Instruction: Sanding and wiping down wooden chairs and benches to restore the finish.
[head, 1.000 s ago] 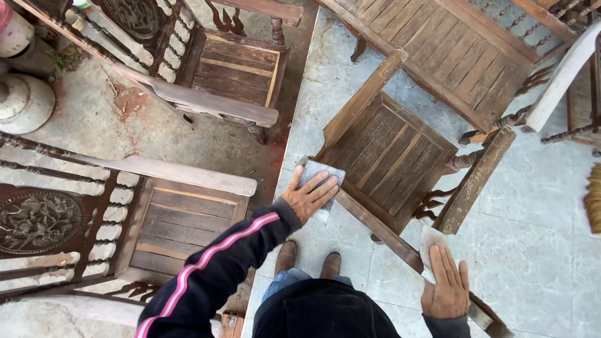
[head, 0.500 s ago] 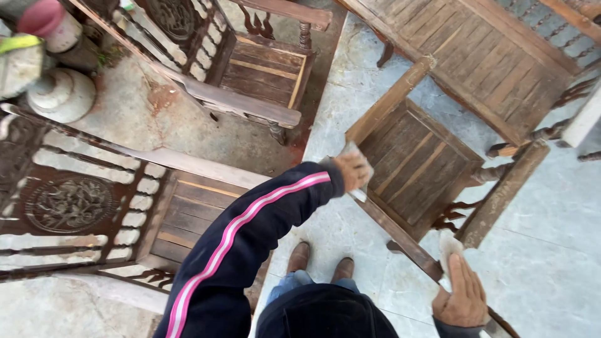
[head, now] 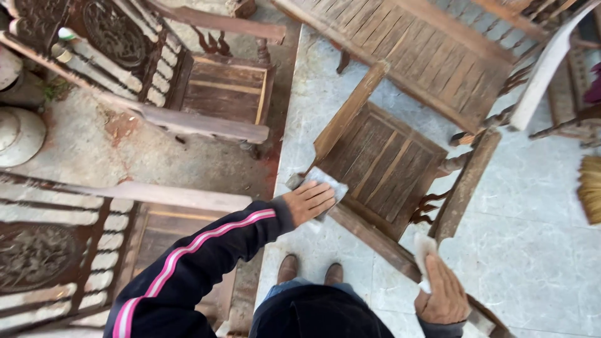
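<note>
Change: since half a second ago the left hand (head: 308, 201) has drawn back along the chair frame, fingers now spread flat where they were bunched.
Left hand: palm down on a grey sheet of sandpaper (head: 326, 185), pressing it onto the near corner of the wooden chair (head: 382, 164); its grip is open and flat, not closed around the sheet.
Right hand: the right hand (head: 443, 294) lies on the chair's near rail, fingers extended over a pale sheet (head: 423, 250) that sticks out past the fingertips; grip flat, not curled.
Chair: slatted seat, tipped at an angle on the tiled floor (head: 538, 244), just in front of the person's shoes (head: 310, 270).
Sleeve: dark, with a pink stripe (head: 188, 258).
Around: carved wooden chairs (head: 213, 81) on the left, a slatted bench (head: 426, 50) beyond.
</note>
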